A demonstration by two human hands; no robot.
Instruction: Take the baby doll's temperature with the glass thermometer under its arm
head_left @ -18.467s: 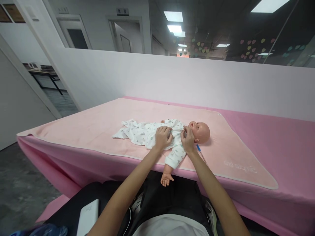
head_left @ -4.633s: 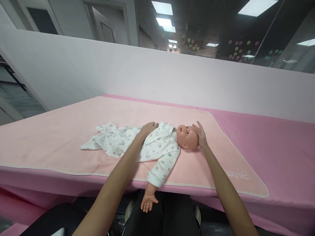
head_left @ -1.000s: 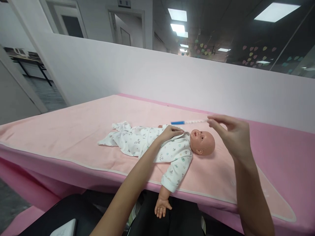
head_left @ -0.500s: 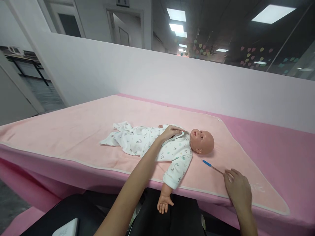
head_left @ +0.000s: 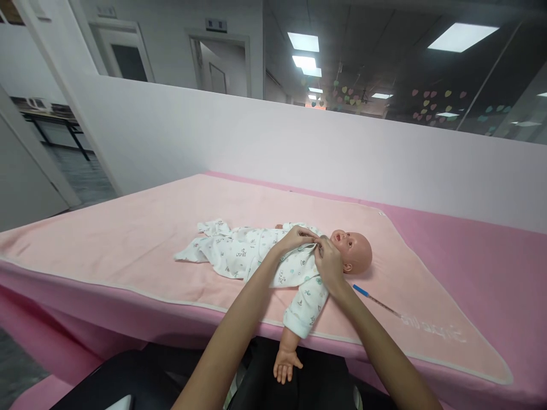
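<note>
A baby doll (head_left: 352,250) lies on its back, its head to the right, dressed in white printed clothes (head_left: 239,250). My left hand (head_left: 298,238) rests on the doll's chest, with its fingertips pinching the front edge of the shirt near the collar. Close against it, my right hand (head_left: 329,259) also has its fingers closed on the shirt at the neckline. The exact grip between the fingertips is partly hidden. Beside the doll's head, apart from both hands, lies a thin glass thermometer (head_left: 378,302) with a blue end.
A peach blanket (head_left: 128,228) covers much of the pink table (head_left: 491,250). The doll's near arm (head_left: 287,356) hangs over the front edge towards my lap. Behind the table stands a low white partition (head_left: 342,154). A white object (head_left: 120,403) is at the lower left.
My right hand has let go of the thermometer, leaving it on the blanket, and has moved left to the doll's collar. My left hand stays at the chest. The view has tilted slightly up.
</note>
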